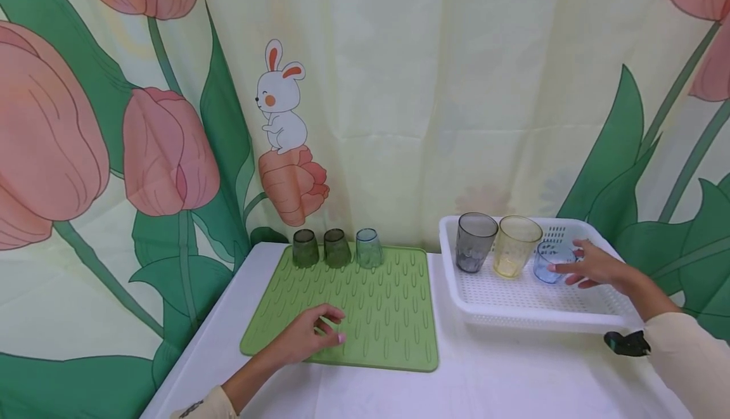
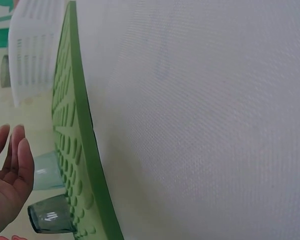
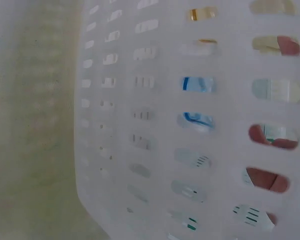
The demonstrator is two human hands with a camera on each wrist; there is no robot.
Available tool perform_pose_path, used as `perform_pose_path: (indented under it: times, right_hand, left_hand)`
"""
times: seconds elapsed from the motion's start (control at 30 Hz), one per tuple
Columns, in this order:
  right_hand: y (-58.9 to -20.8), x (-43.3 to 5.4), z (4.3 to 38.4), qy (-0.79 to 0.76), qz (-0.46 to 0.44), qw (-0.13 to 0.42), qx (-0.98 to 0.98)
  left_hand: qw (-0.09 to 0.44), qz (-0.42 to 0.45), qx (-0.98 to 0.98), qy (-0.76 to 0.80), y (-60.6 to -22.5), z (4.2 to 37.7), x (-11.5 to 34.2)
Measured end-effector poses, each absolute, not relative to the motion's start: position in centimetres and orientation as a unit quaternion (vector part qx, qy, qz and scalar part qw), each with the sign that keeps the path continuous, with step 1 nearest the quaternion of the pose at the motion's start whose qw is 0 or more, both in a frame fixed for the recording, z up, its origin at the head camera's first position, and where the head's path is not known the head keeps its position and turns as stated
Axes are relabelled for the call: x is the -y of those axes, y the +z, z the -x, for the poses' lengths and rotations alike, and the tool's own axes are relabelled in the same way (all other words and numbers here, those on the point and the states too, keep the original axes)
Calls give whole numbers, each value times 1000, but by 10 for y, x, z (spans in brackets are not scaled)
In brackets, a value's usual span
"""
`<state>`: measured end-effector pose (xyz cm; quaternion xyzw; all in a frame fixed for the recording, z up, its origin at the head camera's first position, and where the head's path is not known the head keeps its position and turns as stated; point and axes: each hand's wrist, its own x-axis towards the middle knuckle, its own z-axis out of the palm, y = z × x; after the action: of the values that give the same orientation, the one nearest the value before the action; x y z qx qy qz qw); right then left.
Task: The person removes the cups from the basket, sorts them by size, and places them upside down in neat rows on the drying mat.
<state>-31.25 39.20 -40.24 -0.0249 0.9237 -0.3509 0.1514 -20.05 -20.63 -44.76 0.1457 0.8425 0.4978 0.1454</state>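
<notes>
My right hand point(image 1: 595, 265) reaches into the white basket point(image 1: 542, 314), its fingers spread at the right side of a short clear blue glass point(image 1: 550, 267). The thumb overlaps the front of that glass; whether it touches cannot be told. Left of it in the basket stand a yellow tumbler point(image 1: 515, 248) and a taller grey tumbler point(image 1: 476, 244). My left hand point(image 1: 310, 333) hovers over the front of the green drying mat point(image 1: 388, 317), fingers loosely bent, holding nothing. In the right wrist view the basket wall point(image 3: 160, 115) hides most of the right hand.
Along the mat's back edge stand two dark glasses point(image 1: 305, 249) point(image 1: 338, 249) and a pale blue-green glass point(image 1: 369, 249), seemingly upside down. A black object point(image 1: 627, 344) lies in front of the basket by the right sleeve. A printed curtain point(image 1: 388, 108) hangs behind the white table point(image 1: 485, 374).
</notes>
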Motion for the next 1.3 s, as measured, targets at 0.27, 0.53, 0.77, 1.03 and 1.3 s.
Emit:
perform_pose_path:
  times: [0.27,0.53,0.77,1.03,1.3]
  right_hand:
    - [-409,-390,321,-345,12,142,-928]
    - [-412,-387,324,-339,0,136,-931]
    - [-416,-386,325,-345,0,130,-930]
    - [-416,-385,318,-340,4,113,-934]
    - [-418,-381,309,-350,26,86,-932]
  left_hand:
    - [146,-143,-845,494,-447,202,206]
    - [143,-149,-843,497,-447,204,205]
    - [133,-163,-843,495,-447,207,201]
    - [140,-170,-845,488,-447,213,193]
    - [139,-181,-841,490,-444,216,185]
